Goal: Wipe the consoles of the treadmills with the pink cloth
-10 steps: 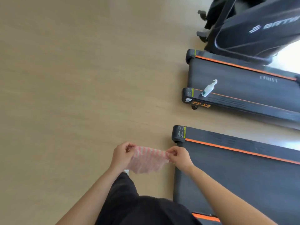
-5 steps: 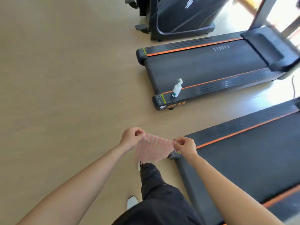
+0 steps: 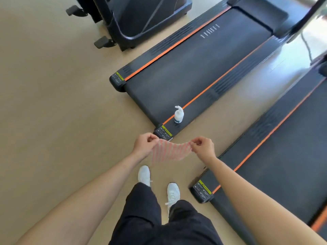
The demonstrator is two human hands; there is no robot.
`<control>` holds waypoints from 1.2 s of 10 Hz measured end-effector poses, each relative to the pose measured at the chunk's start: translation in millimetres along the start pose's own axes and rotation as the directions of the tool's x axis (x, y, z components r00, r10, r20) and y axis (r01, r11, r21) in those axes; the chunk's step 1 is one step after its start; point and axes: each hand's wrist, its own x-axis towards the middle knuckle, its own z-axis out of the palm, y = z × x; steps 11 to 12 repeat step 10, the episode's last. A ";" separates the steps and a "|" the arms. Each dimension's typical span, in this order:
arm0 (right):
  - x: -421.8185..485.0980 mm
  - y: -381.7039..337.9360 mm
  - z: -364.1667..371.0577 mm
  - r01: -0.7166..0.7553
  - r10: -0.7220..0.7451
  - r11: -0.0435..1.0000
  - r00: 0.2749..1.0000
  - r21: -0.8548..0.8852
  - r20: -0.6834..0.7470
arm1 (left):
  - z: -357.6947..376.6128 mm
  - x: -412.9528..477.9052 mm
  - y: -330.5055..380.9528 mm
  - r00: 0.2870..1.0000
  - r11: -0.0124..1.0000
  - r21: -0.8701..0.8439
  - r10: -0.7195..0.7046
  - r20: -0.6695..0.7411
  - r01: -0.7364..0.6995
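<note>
Over the beige floor (image 3: 53, 103), a black exercise machine (image 3: 138, 20) stands at the upper left with no readable brand on it. Beside it lies the far treadmill (image 3: 185, 68), edged in orange, with a row of white tick marks (image 3: 209, 30) on its belt and yellow-green warning labels (image 3: 118, 77) on its rear corners, the print too small to read. Below, the left hand (image 3: 145, 145) reaches forward and pinches one top corner of the pink cloth (image 3: 170, 152), which hangs striped and slack in the air between both hands, above white shoes (image 3: 144, 175). A white spray bottle (image 3: 178, 114) stands upright on the far treadmill's near rail, its label illegible. The right hand (image 3: 202, 147) pinches the cloth's other corner, its other fingers curled. The near treadmill (image 3: 283, 147) at the right carries the same kind of unreadable corner label.
</note>
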 end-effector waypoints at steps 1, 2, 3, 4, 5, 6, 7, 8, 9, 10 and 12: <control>61.1 -25.1 6.9 -0.061 0.062 0.998 0.997 0.018 -0.046 | -4.6 84.8 20.7 0.997 0.999 0.032 0.011 0.075 -0.013; 116.8 -36.8 19.8 -0.117 0.117 0.993 0.989 0.006 -0.087 | -0.1 164.9 31.6 0.986 0.998 0.049 0.021 0.163 -0.029; 165.3 -39.4 35.0 -0.190 0.189 0.982 0.975 0.007 -0.120 | 11.8 237.0 33.9 0.973 0.994 0.100 0.024 0.231 -0.048; 210.6 -35.2 47.6 -0.264 0.266 0.964 0.950 0.033 -0.164 | 27.0 297.1 33.7 0.962 0.988 0.147 0.000 0.274 -0.042; 269.3 -18.0 63.4 -0.315 0.316 0.948 0.931 0.038 -0.181 | 55.7 361.3 28.5 0.952 0.977 0.210 -0.026 0.306 -0.040; 296.3 -16.2 63.6 -0.317 0.324 0.946 0.923 0.068 -0.207 | 68.0 392.6 36.6 0.948 0.970 0.231 0.001 0.317 -0.078; 340.6 6.4 71.4 -0.330 0.354 0.935 0.893 0.130 -0.279 | 95.3 437.4 34.1 0.941 0.965 0.245 0.006 0.339 -0.094; 363.4 22.2 76.5 -0.340 0.388 0.920 0.860 0.195 -0.331 | 114.5 460.4 34.3 0.941 0.971 0.215 0.024 0.336 -0.101; 371.8 36.1 81.9 -0.365 0.450 0.875 0.856 0.317 -0.255 | 130.6 466.5 32.7 0.939 0.976 0.195 0.020 0.343 -0.093; 367.5 42.2 90.5 -0.399 0.480 0.818 0.870 0.413 -0.110 | 136.0 457.0 28.9 0.904 0.965 0.260 -0.087 0.418 -0.027; 367.5 42.2 90.5 -0.399 0.480 0.818 0.870 0.413 -0.110 | 136.0 457.0 28.9 0.904 0.965 0.260 -0.087 0.418 -0.027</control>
